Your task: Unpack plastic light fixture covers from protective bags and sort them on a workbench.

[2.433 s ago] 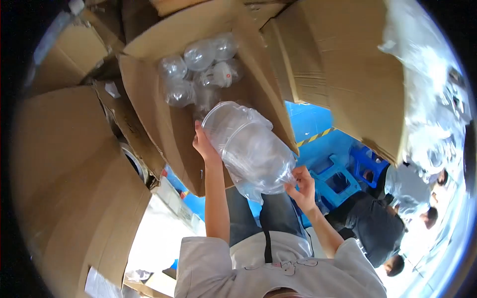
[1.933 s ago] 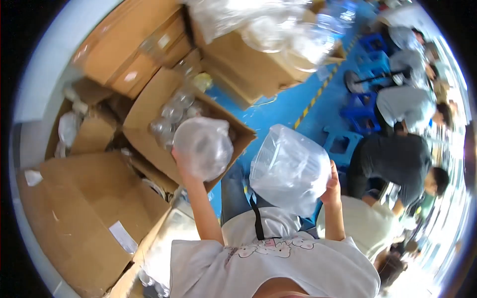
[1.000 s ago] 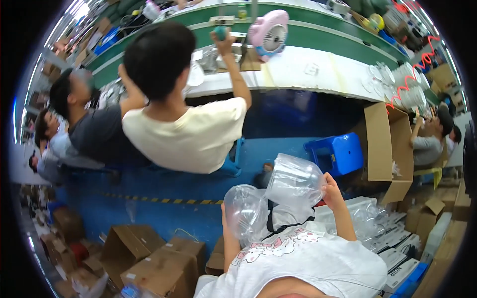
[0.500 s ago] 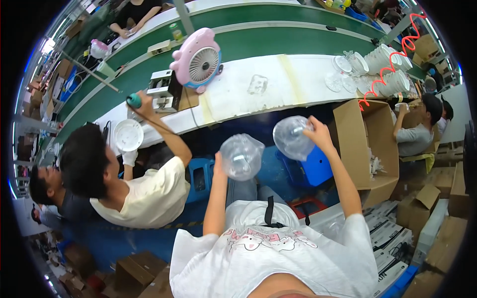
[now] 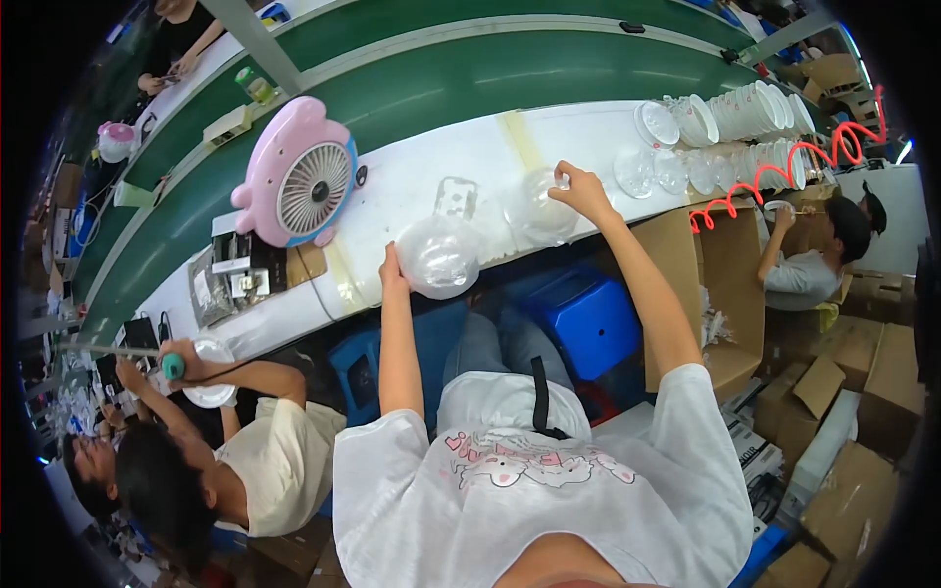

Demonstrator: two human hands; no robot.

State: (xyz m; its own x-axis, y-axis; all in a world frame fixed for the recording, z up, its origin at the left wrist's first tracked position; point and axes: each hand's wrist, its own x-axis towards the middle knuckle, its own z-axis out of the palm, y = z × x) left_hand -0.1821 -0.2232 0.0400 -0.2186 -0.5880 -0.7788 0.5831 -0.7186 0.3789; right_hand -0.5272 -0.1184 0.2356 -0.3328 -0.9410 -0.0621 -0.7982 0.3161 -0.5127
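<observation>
My left hand (image 5: 393, 270) grips the left rim of a clear plastic dome (image 5: 441, 261), which hangs over the front edge of the white worktop (image 5: 402, 220). A second clear dome (image 5: 542, 211) is pinched at its upper right edge by my right hand (image 5: 585, 194); it is above the worktop, close to the front edge. Both domes look empty. The fingertips behind the left dome are partly hidden.
A pink fan (image 5: 302, 176) stands left on the worktop. At the right are stacked white round housings (image 5: 750, 110), clear covers (image 5: 637, 174) and a red coiled hose (image 5: 755, 186). A cardboard box (image 5: 676, 294), a blue stool (image 5: 583, 323) and a co-worker (image 5: 284, 470) are nearby.
Both my hands have moved forward with the domes, from over the floor gap to the worktop's front edge. The view has shifted; the co-worker's tool arm is now lower left.
</observation>
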